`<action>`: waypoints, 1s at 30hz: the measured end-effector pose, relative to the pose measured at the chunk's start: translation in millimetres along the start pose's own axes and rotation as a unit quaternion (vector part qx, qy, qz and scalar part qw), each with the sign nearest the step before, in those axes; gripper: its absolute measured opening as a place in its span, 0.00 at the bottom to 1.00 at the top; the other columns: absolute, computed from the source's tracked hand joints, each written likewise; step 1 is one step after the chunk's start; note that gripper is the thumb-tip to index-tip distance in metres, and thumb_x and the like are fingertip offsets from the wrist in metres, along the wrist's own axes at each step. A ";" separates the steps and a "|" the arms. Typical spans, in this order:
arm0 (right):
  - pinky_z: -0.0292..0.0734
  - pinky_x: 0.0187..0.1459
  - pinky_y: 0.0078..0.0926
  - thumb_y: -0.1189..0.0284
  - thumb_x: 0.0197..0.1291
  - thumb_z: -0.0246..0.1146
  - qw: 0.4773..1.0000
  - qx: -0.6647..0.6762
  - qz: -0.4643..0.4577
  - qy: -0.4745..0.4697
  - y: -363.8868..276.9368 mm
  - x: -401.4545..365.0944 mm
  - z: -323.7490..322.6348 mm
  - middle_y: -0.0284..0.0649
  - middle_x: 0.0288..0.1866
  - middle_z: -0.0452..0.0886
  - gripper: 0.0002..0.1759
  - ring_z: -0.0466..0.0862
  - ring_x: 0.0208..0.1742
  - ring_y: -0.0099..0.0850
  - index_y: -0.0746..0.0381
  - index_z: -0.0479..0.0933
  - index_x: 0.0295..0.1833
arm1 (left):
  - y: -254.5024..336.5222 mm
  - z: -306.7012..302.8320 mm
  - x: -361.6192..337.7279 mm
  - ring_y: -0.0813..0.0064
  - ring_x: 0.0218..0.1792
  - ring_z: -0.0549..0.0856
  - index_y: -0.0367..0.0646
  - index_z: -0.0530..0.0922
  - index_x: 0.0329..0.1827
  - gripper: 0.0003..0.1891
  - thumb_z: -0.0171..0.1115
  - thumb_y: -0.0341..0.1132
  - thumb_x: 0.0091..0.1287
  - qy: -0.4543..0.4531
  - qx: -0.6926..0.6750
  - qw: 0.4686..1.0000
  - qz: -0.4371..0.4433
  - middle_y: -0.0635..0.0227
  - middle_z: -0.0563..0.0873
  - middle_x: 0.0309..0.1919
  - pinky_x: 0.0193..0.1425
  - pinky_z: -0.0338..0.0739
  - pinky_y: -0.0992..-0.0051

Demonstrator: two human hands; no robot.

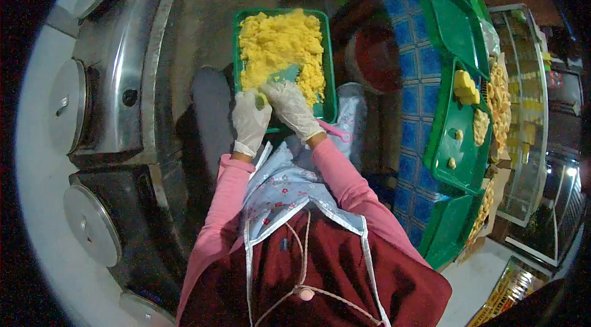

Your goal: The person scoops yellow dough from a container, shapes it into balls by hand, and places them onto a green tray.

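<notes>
A green tray [333,81] filled with crumbly yellow dough [280,35] rests low between the person's knees. A bare patch of its green bottom shows near the front. Over the tray's near left edge is my left hand [251,119], in a pale thin glove, its fingers closed round a small yellow-green thing [261,101] whose kind is not clear. My right hand [290,107], gloved the same way, meets it over the dough with bent, closed fingers. What lies in those fingers is hidden. A pink handle [338,132] sticks out beside my right wrist.
On the left stands a steel counter [126,99] with round lidded pots [69,107]. At right, a blue tiled ledge [418,90] bears green trays [440,136] with yellow blocks [466,87] and dough pieces [481,127]. A reddish tub [373,59] sits right of the dough tray.
</notes>
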State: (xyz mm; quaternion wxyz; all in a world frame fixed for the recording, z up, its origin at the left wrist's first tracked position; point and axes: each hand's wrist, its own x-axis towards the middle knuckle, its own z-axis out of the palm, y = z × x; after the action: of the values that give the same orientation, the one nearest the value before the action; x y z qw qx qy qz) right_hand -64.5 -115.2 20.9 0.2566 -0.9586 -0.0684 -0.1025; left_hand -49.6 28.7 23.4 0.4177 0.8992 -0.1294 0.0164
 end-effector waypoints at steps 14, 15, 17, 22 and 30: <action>0.82 0.37 0.22 0.67 0.67 0.66 0.504 0.805 0.308 0.054 10.6 -17.9 -52.5 0.42 0.46 0.83 0.27 0.83 0.38 0.30 0.66 0.72 0.68 | 31.4 3.6 8.4 0.60 0.43 0.83 0.43 0.80 0.52 0.20 0.73 0.30 0.55 0.056 -0.139 0.988 0.029 0.60 0.80 0.43 0.48 0.79 0.66; 0.82 0.37 0.23 0.67 0.67 0.66 0.501 0.809 0.302 0.053 10.9 -18.7 -53.3 0.41 0.47 0.83 0.27 0.83 0.39 0.30 0.65 0.71 0.69 | 34.6 4.0 9.0 0.60 0.43 0.83 0.43 0.81 0.52 0.20 0.74 0.29 0.55 0.071 -0.140 0.986 0.047 0.60 0.81 0.43 0.48 0.79 0.66; 0.82 0.38 0.23 0.68 0.67 0.66 0.508 0.807 0.296 0.058 11.6 -19.1 -53.8 0.41 0.47 0.83 0.28 0.83 0.40 0.29 0.66 0.71 0.69 | 39.0 2.1 9.3 0.61 0.43 0.83 0.42 0.81 0.53 0.22 0.75 0.28 0.54 0.043 -0.186 0.981 0.025 0.60 0.81 0.43 0.46 0.79 0.66; 0.79 0.39 0.20 0.73 0.66 0.64 0.598 0.712 0.362 0.061 1.2 -15.6 -58.3 0.35 0.41 0.82 0.25 0.79 0.35 0.24 0.66 0.74 0.68 | 33.4 4.3 13.1 0.56 0.43 0.84 0.41 0.81 0.54 0.23 0.76 0.31 0.54 0.008 -0.144 0.987 0.069 0.56 0.81 0.43 0.46 0.79 0.62; 0.80 0.44 0.25 0.74 0.62 0.65 0.808 0.488 0.311 0.113 29.9 -18.0 -0.7 0.41 0.44 0.86 0.23 0.85 0.42 0.29 0.64 0.78 0.63 | -10.7 55.7 29.8 0.45 0.50 0.79 0.40 0.78 0.54 0.21 0.64 0.26 0.54 -0.099 0.027 0.991 0.088 0.49 0.79 0.45 0.51 0.75 0.53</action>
State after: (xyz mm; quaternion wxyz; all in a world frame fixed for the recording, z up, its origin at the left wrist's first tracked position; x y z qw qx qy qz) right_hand -76.6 -142.7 3.0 0.7144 -0.6592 0.2214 -0.0779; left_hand -22.6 -13.4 -16.7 0.3754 0.8925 -0.2479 -0.0329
